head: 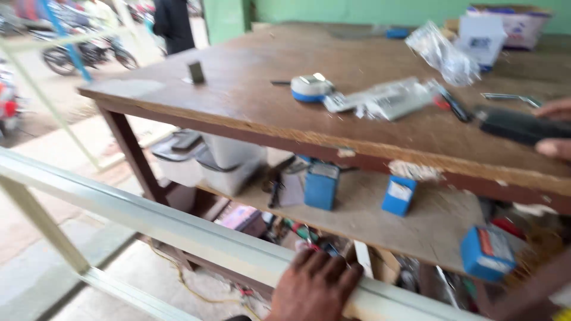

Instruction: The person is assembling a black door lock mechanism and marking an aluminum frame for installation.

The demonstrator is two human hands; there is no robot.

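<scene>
Gripping the pale aluminium frame rail with curled left hand, right hand pinching a black tool, risks frame slippage.

Left hand grips frame; right hand holds black tool.

Brown wooden table, blue boxes, pale grey-white frame rail, green wall
</scene>
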